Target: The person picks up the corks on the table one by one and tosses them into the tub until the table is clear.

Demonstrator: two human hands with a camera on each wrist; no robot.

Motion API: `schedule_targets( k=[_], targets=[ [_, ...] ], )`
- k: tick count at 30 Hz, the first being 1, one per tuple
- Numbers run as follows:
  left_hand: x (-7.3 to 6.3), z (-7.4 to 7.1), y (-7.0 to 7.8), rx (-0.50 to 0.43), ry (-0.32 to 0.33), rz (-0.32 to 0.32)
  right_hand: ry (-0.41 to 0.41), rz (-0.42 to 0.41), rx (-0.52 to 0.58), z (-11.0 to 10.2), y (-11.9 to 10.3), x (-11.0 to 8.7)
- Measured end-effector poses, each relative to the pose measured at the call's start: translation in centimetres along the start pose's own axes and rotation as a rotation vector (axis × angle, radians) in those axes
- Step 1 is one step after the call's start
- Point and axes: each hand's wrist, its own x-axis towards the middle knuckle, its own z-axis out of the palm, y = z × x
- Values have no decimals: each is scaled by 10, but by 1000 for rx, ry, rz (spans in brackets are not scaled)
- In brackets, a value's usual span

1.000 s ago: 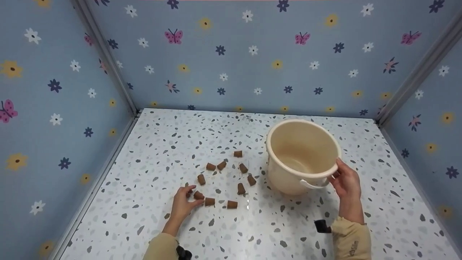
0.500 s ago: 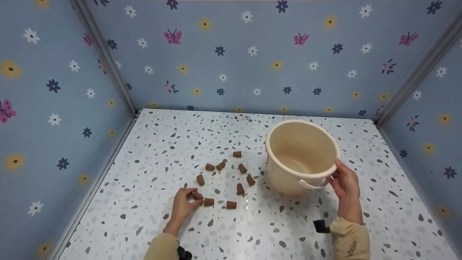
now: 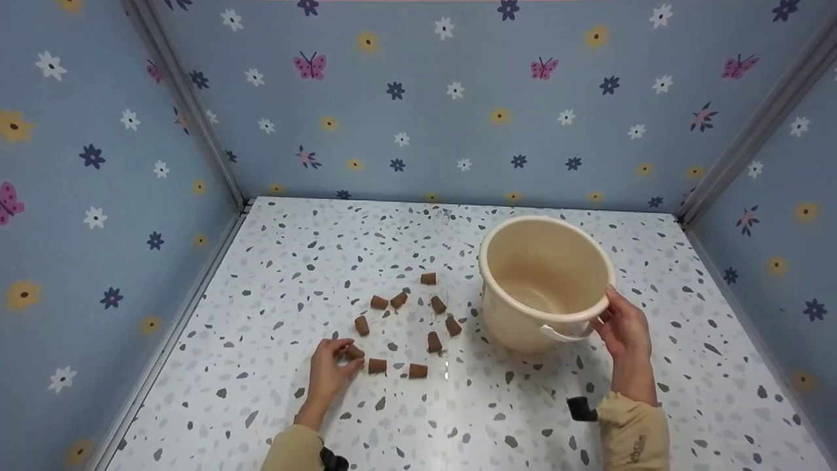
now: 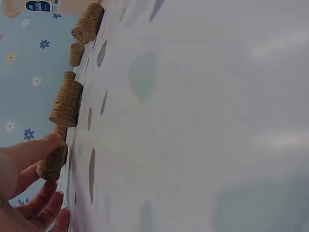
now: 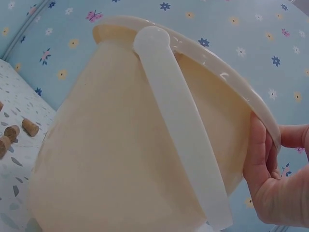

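Note:
My left hand [image 3: 330, 369] pinches a brown tapered cork [image 3: 354, 352] between thumb and fingers at the table surface. In the left wrist view the thumb lies over that cork [image 4: 50, 164] and the fingertips are below it, with part of another cork close behind. Just right of the hand lies another cork [image 3: 377, 366]. My right hand [image 3: 626, 325] grips the rim of a cream plastic bucket [image 3: 523, 327], thumb outside the lip in the right wrist view. The bucket leans a little, its mouth towards me, and no cork shows inside. Its white handle [image 5: 181, 121] hangs down.
Several more corks lie loose on the speckled table [image 3: 261, 275], such as a cork [image 3: 418, 371] near the front and a cork [image 3: 428, 279] farther back. Flowered blue panels [image 3: 418, 98] enclose the table at the back and both sides.
My left fingers have closed in around a cork and drawn it slightly to the left. The right hand and the bucket stay about where they were.

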Motion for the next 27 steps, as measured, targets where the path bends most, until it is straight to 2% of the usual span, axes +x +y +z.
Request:
schedule_targets(
  k=[8, 16, 21, 27],
  targets=[
    [-1, -1, 5, -16, 60, 80, -6, -17, -17, -1, 2, 1],
    [2, -3, 20, -59, 90, 66, -7, -11, 3, -1, 1, 1],
    [3, -5, 29, -92, 85, 47, -13, -8, 3, -1, 1, 2],
    [4, -5, 41, -104, 93, 78, -1, -4, -20, 0, 0, 1]
  ],
)
